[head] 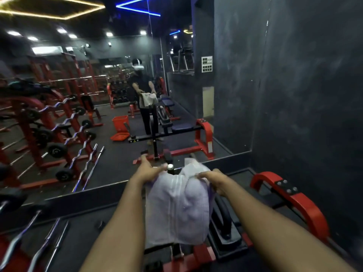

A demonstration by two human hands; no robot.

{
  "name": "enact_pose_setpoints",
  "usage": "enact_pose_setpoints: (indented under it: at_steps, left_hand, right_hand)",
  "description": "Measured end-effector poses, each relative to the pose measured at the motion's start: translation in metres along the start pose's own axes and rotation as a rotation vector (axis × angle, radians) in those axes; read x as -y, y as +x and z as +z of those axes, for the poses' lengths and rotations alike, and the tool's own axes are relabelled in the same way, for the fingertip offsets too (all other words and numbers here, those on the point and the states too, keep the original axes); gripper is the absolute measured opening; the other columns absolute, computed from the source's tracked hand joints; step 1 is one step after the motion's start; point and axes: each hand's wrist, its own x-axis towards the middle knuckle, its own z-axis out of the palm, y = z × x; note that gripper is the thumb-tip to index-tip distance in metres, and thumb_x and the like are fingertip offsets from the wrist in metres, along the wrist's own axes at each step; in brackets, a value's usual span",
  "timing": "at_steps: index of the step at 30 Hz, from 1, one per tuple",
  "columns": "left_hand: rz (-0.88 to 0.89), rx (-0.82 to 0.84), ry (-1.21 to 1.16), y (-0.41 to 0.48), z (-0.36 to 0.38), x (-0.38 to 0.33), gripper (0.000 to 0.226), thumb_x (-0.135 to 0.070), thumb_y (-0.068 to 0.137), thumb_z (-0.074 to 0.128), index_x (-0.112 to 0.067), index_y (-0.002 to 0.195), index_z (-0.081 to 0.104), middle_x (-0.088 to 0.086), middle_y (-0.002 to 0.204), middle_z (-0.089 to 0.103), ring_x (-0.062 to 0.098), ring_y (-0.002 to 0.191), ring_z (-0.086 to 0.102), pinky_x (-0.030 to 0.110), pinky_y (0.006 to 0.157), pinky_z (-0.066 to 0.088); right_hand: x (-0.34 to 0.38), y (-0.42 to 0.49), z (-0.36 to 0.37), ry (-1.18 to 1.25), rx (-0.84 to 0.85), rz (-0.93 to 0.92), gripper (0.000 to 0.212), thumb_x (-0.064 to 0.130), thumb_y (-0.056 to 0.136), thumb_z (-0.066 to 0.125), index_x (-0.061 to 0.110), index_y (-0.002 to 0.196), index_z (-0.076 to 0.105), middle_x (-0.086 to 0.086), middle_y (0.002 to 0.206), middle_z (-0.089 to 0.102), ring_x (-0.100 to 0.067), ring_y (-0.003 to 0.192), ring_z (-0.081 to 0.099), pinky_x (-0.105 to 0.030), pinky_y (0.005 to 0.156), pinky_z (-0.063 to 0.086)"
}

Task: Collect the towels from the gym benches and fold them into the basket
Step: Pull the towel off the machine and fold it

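Note:
A pale lilac towel (177,209) with white stripes hangs in front of me, held up by its top edge. My left hand (149,170) grips the towel's upper left corner. My right hand (213,180) grips the upper right edge, fingers curled into the cloth. The towel drapes down over a black and red gym machine (222,218) below my arms. In the wall mirror ahead, an orange basket (120,123) stands on the floor with its lid (119,137) lying beside it.
A large mirror (110,114) covers the wall ahead and reflects a person holding the towel. Curl bars on a red rack (64,130) show at the left. A red machine frame (294,201) curves at the right, beside a dark wall (306,95).

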Motion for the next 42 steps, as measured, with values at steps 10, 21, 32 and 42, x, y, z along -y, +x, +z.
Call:
enact_pose_setpoints:
  at_steps: [10, 21, 32, 42]
  left_hand:
    - [-0.084, 0.172, 0.078, -0.024, -0.015, 0.045, 0.071, -0.032, 0.064, 0.087, -0.037, 0.120, 0.042, 0.008, 0.110, 0.055, 0.032, 0.093, 0.063, 0.041, 0.060, 0.058]
    - [-0.093, 0.038, 0.347, -0.102, -0.007, 0.057, 0.043, -0.012, 0.063, 0.087, -0.015, 0.102, 0.070, 0.008, 0.099, 0.071, 0.017, 0.085, 0.062, 0.024, 0.072, 0.051]
    - [-0.068, -0.822, 0.172, -0.317, -0.009, 0.062, 0.006, -0.014, 0.088, 0.059, -0.013, 0.088, 0.053, 0.000, 0.085, 0.064, 0.018, 0.079, 0.054, 0.028, 0.062, 0.029]
    - [-0.284, -1.335, 0.182, -0.593, -0.002, 0.090, 0.005, -0.019, 0.100, 0.048, -0.016, 0.104, 0.047, 0.003, 0.100, 0.064, 0.016, 0.088, 0.055, 0.026, 0.070, 0.035]
  right_hand:
    - [-0.009, -0.010, -0.001, -0.358, 0.227, -0.067, 0.066, 0.018, 0.070, 0.085, 0.035, 0.123, 0.050, 0.001, 0.120, 0.055, -0.019, 0.090, 0.056, -0.023, 0.054, 0.041]
    - [-0.010, -0.034, 0.002, -0.745, 0.078, -0.313, 0.027, 0.018, 0.061, 0.088, 0.017, 0.085, 0.076, -0.002, 0.082, 0.069, -0.019, 0.081, 0.067, -0.026, 0.071, 0.055]
    - [-0.036, -0.123, 0.054, -0.219, 0.414, -0.731, 0.023, 0.024, 0.085, 0.066, 0.009, 0.083, 0.048, -0.002, 0.071, 0.052, -0.013, 0.066, 0.045, -0.032, 0.061, 0.040]
    - [-0.100, -0.337, 0.158, -0.148, 0.917, -0.877, 0.010, 0.019, 0.095, 0.056, 0.011, 0.095, 0.050, 0.001, 0.082, 0.059, -0.012, 0.074, 0.052, -0.031, 0.070, 0.042]
